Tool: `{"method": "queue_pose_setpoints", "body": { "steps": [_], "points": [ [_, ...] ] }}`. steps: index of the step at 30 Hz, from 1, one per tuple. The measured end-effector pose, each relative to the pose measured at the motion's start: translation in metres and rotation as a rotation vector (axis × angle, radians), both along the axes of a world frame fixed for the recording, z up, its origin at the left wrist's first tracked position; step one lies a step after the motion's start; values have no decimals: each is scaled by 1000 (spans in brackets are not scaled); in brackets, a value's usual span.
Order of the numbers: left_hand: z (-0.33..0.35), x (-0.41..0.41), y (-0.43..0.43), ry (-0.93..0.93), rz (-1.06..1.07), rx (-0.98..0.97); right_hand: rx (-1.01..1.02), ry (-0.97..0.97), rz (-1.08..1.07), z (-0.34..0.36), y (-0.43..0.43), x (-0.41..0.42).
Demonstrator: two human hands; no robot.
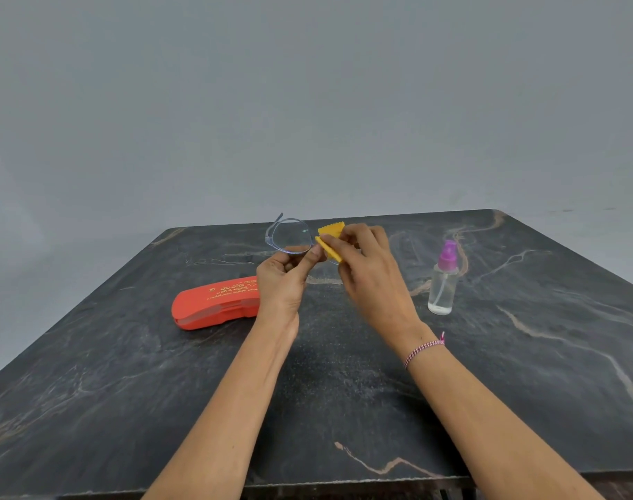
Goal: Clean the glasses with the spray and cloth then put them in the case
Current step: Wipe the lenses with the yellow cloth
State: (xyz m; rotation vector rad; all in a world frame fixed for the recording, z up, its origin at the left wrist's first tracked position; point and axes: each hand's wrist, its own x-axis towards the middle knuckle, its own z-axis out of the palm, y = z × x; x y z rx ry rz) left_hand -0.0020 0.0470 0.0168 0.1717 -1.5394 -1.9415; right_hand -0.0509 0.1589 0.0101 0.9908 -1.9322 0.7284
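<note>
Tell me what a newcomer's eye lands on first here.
Mid-table, both hands meet: the left hand holds clear-framed glasses up while the right hand pinches a yellow cloth against one lens. An orange case lies on the dark marble table to their left, and a spray bottle with a purple top stands upright to their right.

A dark marble-patterned table point(524, 355) with pale and tan veins and rounded far corners stands against a plain grey wall point(307, 102), evenly lit, which fills the whole upper half of the view.
</note>
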Motion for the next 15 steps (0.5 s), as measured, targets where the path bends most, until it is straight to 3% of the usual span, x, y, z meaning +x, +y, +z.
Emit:
{"method": "queue_pose_setpoints", "body": {
  "steps": [7,15],
  "points": [
    [1,-1,-4,-16,35,97,-68,-38,-42,-1,7,-6],
    [1,-4,-9,-22,34,198,92,10,54,-4,0,-1]
  ]
}}
